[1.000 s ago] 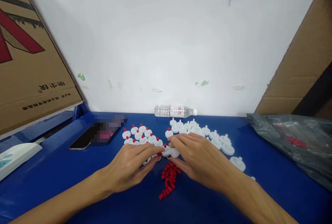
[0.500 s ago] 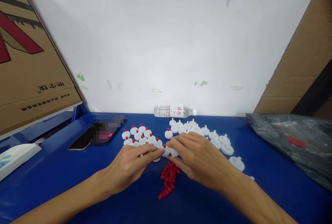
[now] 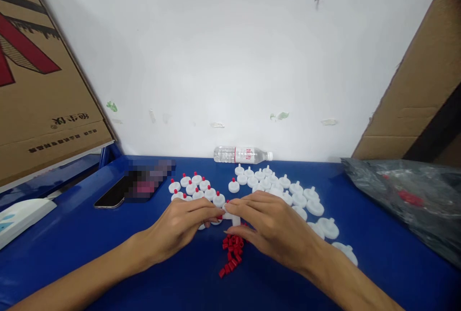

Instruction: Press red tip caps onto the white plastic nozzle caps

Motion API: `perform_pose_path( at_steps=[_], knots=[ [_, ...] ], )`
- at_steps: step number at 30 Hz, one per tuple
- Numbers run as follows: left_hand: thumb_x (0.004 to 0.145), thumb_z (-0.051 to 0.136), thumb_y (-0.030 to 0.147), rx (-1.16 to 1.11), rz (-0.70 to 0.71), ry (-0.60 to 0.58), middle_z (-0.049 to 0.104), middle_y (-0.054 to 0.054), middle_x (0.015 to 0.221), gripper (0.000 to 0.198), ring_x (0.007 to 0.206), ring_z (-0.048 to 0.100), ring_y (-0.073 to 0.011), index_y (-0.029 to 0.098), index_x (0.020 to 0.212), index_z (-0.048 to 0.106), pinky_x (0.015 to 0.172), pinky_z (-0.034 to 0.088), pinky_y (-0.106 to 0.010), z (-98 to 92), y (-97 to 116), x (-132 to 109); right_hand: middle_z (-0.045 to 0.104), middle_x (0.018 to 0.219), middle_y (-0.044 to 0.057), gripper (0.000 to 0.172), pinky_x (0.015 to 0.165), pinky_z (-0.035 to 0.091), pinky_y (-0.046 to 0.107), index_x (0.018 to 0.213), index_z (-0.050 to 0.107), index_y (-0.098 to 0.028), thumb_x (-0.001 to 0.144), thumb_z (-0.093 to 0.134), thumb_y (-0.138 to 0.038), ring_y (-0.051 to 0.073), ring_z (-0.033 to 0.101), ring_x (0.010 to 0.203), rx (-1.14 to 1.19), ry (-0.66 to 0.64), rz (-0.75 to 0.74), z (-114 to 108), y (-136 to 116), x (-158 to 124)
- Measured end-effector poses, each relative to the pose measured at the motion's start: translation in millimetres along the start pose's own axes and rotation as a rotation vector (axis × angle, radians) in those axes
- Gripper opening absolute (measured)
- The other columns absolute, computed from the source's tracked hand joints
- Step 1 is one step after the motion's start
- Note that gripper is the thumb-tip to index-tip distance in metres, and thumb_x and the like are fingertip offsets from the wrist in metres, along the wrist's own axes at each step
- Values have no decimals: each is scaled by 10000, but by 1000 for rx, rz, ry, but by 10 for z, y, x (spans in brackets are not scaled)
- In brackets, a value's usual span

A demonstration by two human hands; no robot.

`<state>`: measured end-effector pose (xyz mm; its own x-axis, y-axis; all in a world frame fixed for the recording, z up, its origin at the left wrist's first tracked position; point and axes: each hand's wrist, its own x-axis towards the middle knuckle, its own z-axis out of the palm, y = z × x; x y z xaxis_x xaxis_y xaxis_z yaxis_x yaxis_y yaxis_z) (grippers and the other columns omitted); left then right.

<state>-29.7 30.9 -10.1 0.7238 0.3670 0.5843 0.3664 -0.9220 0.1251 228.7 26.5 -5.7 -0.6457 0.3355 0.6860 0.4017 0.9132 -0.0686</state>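
Observation:
My right hand (image 3: 266, 220) is closed on a white nozzle cap (image 3: 236, 220), turned on its side with its spout pointing left. Close against that spout, my left hand (image 3: 183, 222) pinches a small red cap (image 3: 220, 217), mostly hidden by the fingertips. Below the hands lies a loose pile of small red caps (image 3: 233, 248). Left of centre stand several white caps with red tips (image 3: 191, 187). On the right several bare white nozzle caps (image 3: 299, 199) are spread, some partly behind my right hand.
A clear plastic bottle (image 3: 241, 154) lies along the wall. A phone (image 3: 111, 196) rests on the blue table (image 3: 137, 296) at left, near a white device (image 3: 21, 220). A grey plastic bag (image 3: 378, 186) is at right; cardboard boxes (image 3: 75, 95) flank both sides.
The white nozzle cap in my right hand has moved slightly left and down and now lies sideways against my left fingertips. My right hand has shifted left, uncovering more white caps.

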Motion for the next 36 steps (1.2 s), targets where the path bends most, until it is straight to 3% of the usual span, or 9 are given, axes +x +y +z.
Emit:
perform_pose_path(
  at_steps=[16, 22, 28, 32, 36],
  knots=[
    [1001, 409, -31, -123, 22, 18, 731, -79, 955, 375, 756, 723, -116, 161, 1235, 630, 672, 580, -161, -10, -15, 14, 788, 992, 56, 336, 799, 553, 322, 1145, 636, -161, 868, 821, -207, 200, 746, 852, 51, -4, 3, 34, -59, 11],
    [1006, 445, -7, -35, 52, 141, 711, -34, 854, 336, 612, 674, -111, 147, 1247, 622, 545, 545, -183, 19, -14, 21, 783, 1074, 86, 200, 863, 563, 337, 1169, 628, -167, 983, 682, -216, 213, 746, 964, 10, 41, 23, 39, -46, 31],
    [1020, 571, 97, 157, 56, 196, 751, -60, 900, 254, 693, 711, -142, 156, 1258, 638, 562, 513, -226, -12, 85, 63, 767, 1145, 87, 172, 851, 542, 344, 1125, 655, -157, 1011, 541, -98, 212, 734, 986, -159, 53, -6, -20, -81, 110],
    [995, 539, 36, 79, -5, 171, 731, -35, 842, 364, 663, 677, -115, 153, 1333, 612, 534, 480, -194, -19, 154, 91, 745, 1224, 86, 183, 859, 517, 370, 1076, 668, -168, 972, 556, -67, 221, 726, 970, -246, 123, 70, -43, -72, 111],
    [950, 528, 25, 24, -89, 194, 723, -88, 1026, 407, 816, 697, -143, 166, 1319, 625, 549, 509, -177, -43, 198, 78, 726, 1273, 82, 166, 907, 490, 384, 1066, 672, -200, 990, 563, -101, 236, 704, 1058, -279, 145, 191, -66, 9, 73]
  ],
)
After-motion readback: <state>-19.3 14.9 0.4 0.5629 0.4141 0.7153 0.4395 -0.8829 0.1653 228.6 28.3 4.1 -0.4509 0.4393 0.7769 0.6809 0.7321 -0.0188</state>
